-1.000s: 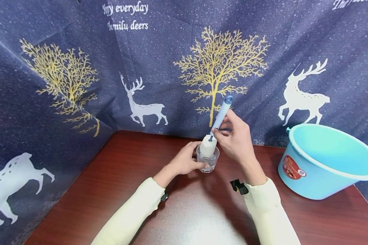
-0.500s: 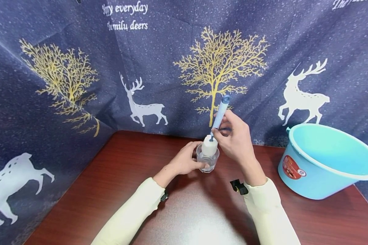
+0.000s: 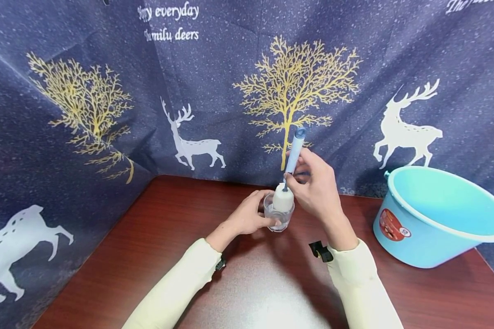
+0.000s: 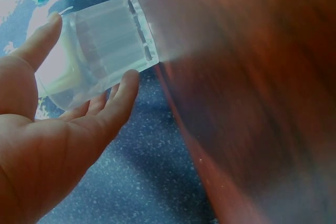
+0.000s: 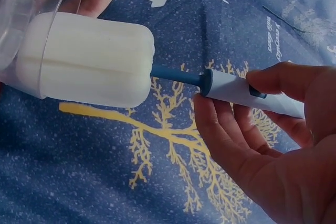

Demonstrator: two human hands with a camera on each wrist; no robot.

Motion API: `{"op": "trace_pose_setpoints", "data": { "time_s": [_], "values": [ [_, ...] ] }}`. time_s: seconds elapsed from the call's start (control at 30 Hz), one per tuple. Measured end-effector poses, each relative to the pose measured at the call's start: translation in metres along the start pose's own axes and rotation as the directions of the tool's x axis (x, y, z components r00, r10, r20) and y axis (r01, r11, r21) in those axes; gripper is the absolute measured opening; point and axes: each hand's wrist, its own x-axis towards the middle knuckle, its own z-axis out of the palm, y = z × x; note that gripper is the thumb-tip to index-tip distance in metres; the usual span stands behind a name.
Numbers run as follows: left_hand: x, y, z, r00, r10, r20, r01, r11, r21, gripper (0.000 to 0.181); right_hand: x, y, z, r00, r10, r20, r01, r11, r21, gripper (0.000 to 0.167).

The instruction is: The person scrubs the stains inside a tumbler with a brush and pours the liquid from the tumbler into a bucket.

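Observation:
A clear glass (image 3: 279,221) stands on the table, gripped around its side by the left hand (image 3: 247,215). In the left wrist view the thumb and fingers of the left hand (image 4: 68,129) lie on opposite sides of the glass (image 4: 110,35). The right hand (image 3: 316,183) pinches the light-blue handle (image 3: 295,154) of a sponge brush. Its white sponge head (image 3: 283,199) sits partly inside the glass mouth. In the right wrist view the sponge (image 5: 94,59) enters the glass, and the right hand (image 5: 273,129) holds the handle (image 5: 231,87) near the blue stem (image 5: 176,74).
A light-blue bucket (image 3: 426,242) stands at the right side of the red-brown table (image 3: 156,237). Behind the table hangs a dark-blue cloth (image 3: 214,91) printed with deer and golden trees.
The brush handle has swung from a rightward lean to a more upright one, its top moving left. The sponge head has shifted slightly right and lower in the glass. The left hand has barely moved.

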Motion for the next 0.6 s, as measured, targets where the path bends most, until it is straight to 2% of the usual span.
{"op": "trace_pose_setpoints", "data": {
  "time_s": [0.23,0.6],
  "values": [
    [-0.0005,0.0011,-0.0001,1.0,0.001,0.002,-0.001,1.0,-0.002,0.079,-0.0001,-0.0008,-0.0005,1.0,0.005,0.009,-0.005,1.0,-0.008,0.033],
    [-0.0019,0.0016,-0.0007,1.0,-0.007,0.003,0.007,1.0,0.0,0.081,-0.0009,-0.0019,-0.0007,1.0,0.006,0.008,-0.005,1.0,-0.028,0.037]
  ]
}}
